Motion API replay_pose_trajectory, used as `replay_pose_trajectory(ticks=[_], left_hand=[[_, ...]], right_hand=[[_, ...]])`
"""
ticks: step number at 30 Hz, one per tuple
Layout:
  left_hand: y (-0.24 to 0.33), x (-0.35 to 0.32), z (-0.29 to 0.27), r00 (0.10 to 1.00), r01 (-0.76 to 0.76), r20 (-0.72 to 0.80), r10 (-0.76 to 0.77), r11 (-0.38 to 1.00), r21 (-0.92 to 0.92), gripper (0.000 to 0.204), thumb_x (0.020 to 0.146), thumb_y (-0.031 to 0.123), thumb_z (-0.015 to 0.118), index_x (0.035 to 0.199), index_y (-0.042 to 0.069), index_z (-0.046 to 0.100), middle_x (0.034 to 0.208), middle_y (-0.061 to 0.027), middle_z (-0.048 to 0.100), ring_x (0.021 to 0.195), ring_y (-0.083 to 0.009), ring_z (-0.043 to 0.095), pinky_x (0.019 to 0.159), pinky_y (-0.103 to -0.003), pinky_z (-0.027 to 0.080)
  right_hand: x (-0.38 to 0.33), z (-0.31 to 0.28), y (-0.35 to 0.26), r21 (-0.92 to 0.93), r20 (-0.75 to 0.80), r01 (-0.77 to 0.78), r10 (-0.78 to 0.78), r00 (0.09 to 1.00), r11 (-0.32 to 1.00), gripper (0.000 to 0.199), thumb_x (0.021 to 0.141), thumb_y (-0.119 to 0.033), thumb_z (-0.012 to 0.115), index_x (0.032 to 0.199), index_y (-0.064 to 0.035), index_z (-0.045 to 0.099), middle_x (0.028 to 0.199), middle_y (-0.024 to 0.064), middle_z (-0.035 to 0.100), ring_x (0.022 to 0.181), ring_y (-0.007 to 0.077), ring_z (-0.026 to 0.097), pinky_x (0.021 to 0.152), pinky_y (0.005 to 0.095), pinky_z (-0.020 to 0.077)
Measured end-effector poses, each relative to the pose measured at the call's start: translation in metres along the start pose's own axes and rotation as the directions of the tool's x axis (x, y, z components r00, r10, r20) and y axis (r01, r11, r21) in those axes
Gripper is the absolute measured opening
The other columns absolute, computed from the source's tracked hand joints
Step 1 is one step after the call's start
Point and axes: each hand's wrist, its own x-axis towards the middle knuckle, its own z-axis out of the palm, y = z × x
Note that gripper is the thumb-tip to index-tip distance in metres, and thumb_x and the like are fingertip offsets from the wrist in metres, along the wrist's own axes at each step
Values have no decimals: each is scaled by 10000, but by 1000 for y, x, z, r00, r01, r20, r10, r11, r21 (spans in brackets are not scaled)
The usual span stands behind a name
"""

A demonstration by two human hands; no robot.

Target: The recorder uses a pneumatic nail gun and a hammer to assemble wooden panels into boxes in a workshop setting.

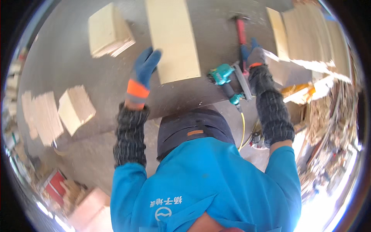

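Observation:
My left hand (143,69), in a blue and grey glove with an orange band, is open, its fingertips at the left edge of a long pale wooden board (174,42). The board lies lengthwise on the dark table. On the right, my similarly gloved right hand (254,56) has its fingers apart, slightly blurred. It is over or beside the red handle of a hammer (241,33); contact cannot be made out. Nearer to me, between the board and my right forearm, lies a teal and black nail gun (223,75) with a yellow air hose (243,125).
A stack of pale wooden pieces (106,31) stands left of the board. More wooden blocks (76,108) sit at the table's left edge. Stacked boards (307,34) fill the far right. Wood scraps (324,131) pile up beyond the table's right side.

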Motion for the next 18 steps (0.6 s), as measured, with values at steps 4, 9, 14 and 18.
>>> replay_pose_trajectory(ticks=[4, 9, 14, 18], left_hand=[[2, 43, 4, 999, -17, -38, 17, 1000, -17, 596, 984, 400, 784, 1354, -58, 690, 1213, -123, 766, 1057, -189, 708, 946, -337, 555], [-5, 58, 0, 1000, -3, 25, 3, 1000, -9, 586, 997, 380, 775, 1389, -41, 664, 1223, -140, 764, 1033, -214, 763, 910, -341, 614], [-31, 64, -9, 994, -87, 63, 85, 996, 30, 573, 996, 383, 775, 1369, -42, 681, 1210, -158, 772, 1036, -229, 774, 913, -347, 626], [-17, 53, -6, 995, -82, 53, 82, 997, -6, 566, 998, 384, 772, 1358, -44, 687, 1195, -153, 777, 1025, -229, 778, 917, -353, 629]], right_hand=[[77, 28, -28, -134, 167, -50, 72, 983, 990, 679, 899, -448, 777, 1389, -4, 624, 1266, 346, 699, 1195, 492, 685, 986, 542, 558], [139, 63, 13, -140, 78, 110, -99, 992, 984, 643, 862, -383, 815, 1331, 22, 645, 1197, 293, 750, 1120, 433, 745, 907, 510, 595], [154, -13, 33, 557, 510, -375, 51, 858, 741, 465, 936, -288, 696, 1293, 10, 710, 945, 86, 700, 791, 174, 657, 698, 305, 527], [-13, -175, -95, 862, 278, -173, -160, 947, 476, 514, 1006, -211, 596, 1458, 35, 589, 904, 34, 663, 720, 118, 598, 656, 268, 489]])
